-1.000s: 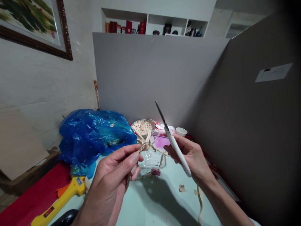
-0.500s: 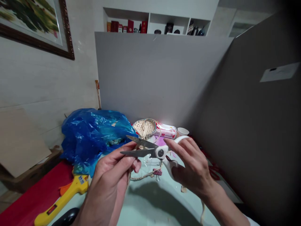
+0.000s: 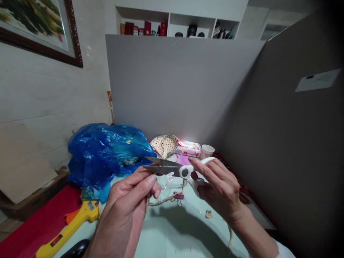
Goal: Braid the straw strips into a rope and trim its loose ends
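Note:
My right hand (image 3: 219, 182) grips a pair of scissors (image 3: 185, 172) by its white handles, thumb in one loop. The dark blades point left and stand slightly apart, just above the fingertips of my left hand (image 3: 131, 200). Those fingers are pinched on a braided straw cord (image 3: 165, 199), which hangs below the hand and curves right to a pink binder clip (image 3: 178, 196). The bit of cord between the blades is small and partly hidden by the fingers and the metal.
A yellow glue gun (image 3: 72, 227) and a blue plastic bag (image 3: 107, 150) lie at left. Behind my hands are a woven basket (image 3: 158, 143), a pink-white package (image 3: 189, 148) and a paper cup (image 3: 207, 151). Grey panels (image 3: 172, 86) enclose the table's back and right.
The scissor blades have come closer together near my left fingertips. My left hand keeps its pinch, and the view has shifted slightly.

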Motion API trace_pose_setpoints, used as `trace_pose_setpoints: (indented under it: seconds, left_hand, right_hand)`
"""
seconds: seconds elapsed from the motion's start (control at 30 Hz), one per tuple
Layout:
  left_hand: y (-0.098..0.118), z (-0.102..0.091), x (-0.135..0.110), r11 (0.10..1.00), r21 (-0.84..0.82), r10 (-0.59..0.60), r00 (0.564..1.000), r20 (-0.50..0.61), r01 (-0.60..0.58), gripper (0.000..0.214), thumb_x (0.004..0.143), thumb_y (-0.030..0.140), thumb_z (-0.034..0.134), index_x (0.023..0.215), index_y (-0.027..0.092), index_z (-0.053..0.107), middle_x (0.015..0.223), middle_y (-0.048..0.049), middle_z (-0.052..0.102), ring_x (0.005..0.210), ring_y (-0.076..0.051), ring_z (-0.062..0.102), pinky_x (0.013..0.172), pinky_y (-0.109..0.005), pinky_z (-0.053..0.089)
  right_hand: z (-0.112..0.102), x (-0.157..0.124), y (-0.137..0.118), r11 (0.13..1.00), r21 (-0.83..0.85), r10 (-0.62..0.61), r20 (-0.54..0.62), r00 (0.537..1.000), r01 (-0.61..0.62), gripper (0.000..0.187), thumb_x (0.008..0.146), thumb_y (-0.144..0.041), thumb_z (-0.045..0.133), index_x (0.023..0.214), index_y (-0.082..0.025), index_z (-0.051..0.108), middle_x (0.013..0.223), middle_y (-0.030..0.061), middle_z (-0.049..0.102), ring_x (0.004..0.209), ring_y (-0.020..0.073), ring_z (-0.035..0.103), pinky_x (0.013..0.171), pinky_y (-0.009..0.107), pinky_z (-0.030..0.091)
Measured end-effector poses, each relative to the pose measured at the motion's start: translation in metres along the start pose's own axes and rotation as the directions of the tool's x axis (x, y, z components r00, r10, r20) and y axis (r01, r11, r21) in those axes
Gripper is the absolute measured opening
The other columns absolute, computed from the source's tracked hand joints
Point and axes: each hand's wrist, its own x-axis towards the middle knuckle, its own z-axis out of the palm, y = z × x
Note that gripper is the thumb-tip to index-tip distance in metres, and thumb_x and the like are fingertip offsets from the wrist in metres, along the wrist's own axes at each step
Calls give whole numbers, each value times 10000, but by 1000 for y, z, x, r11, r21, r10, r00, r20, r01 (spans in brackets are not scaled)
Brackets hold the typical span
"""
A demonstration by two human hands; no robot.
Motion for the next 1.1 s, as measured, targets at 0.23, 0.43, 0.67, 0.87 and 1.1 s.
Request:
trace_pose_setpoints:
  seconds: [0.23,0.43,0.67,0.87,1.1]
  left_hand:
    - [-3,0,1,999,-51,-7,999,-37,5,100,724,162,724,627,149,699,679,-20,551,677,-127,464,668,-229,427]
    - [-2,2,5,991,-130,-20,994,-107,6,189,682,169,763,867,129,765,738,-50,626,617,-102,472,578,-202,437]
    - [-1,4,1,996,-70,-63,996,-65,58,190,635,209,820,802,136,769,571,-2,547,484,-46,349,428,-147,301]
    - [-1,2,-3,991,31,-131,989,-63,133,211,607,254,843,780,166,759,622,-1,565,436,-32,270,383,-177,239]
    - [-4,1,-3,971,99,-221,975,4,220,207,646,315,823,748,159,732,504,44,405,446,-45,264,411,-167,253]
  right_hand:
    - [0,-9,4,1000,17,4,18,1000,-4,539,779,24,512,1282,-162,570,764,48,633,679,165,529,634,297,442]
    - [8,2,-8,837,337,434,73,898,-432,325,800,-95,605,1103,-191,671,760,20,638,634,134,538,573,257,442]
    - [7,17,-7,193,629,731,420,538,-753,369,780,-365,731,1099,-202,641,821,19,641,695,139,601,583,239,467]
    - [10,18,-15,-73,680,627,600,497,-730,479,751,-358,773,1152,-189,573,889,47,672,764,150,648,631,236,484]
    - [11,24,-28,-220,641,544,706,453,-735,454,693,-395,805,1030,-172,597,722,20,647,552,113,556,450,210,381]
